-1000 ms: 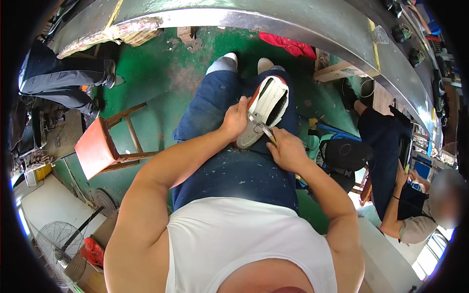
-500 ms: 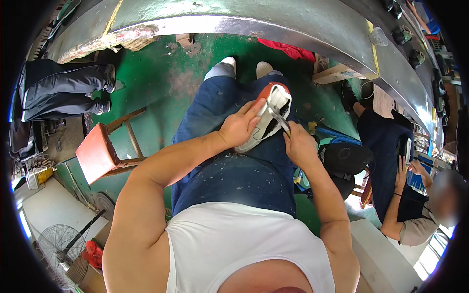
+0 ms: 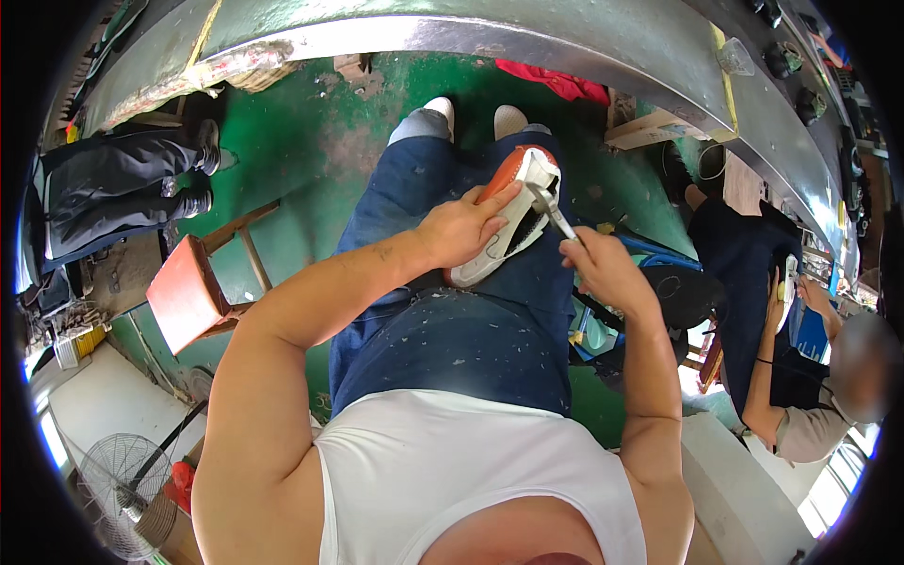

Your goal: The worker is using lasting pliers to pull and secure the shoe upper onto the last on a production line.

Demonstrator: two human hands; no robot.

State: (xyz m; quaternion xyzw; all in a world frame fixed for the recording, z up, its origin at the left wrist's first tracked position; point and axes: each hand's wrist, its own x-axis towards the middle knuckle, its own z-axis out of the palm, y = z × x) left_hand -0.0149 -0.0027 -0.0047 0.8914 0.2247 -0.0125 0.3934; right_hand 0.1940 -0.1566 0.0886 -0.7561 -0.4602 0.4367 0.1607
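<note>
A white shoe (image 3: 493, 256) with an orange-red toe end lies slantwise across my lap, its dark opening showing. My left hand (image 3: 468, 226) is closed on its left side, fingers stretched along the orange-red part. In my right hand (image 3: 607, 266) is a metal hand tool (image 3: 556, 211), fingers wrapped round its lower end. The tool's head rests at or just over the shoe's right edge, near the toe; contact cannot be made out. Whether it is a hammer or pincers is too small to tell.
A metal-edged bench (image 3: 377, 33) curves across the far side. On the left stand a red-topped stool (image 3: 184, 292) and a person's legs (image 3: 122, 188); a fan (image 3: 122, 485) is at lower left. At right sit a black seat (image 3: 687, 297) and a co-worker (image 3: 800, 424) holding a shoe.
My right hand has moved slightly up and right, and the tool's head has shifted toward the shoe's toe and right edge. My left hand still holds the shoe, which has tilted slightly.
</note>
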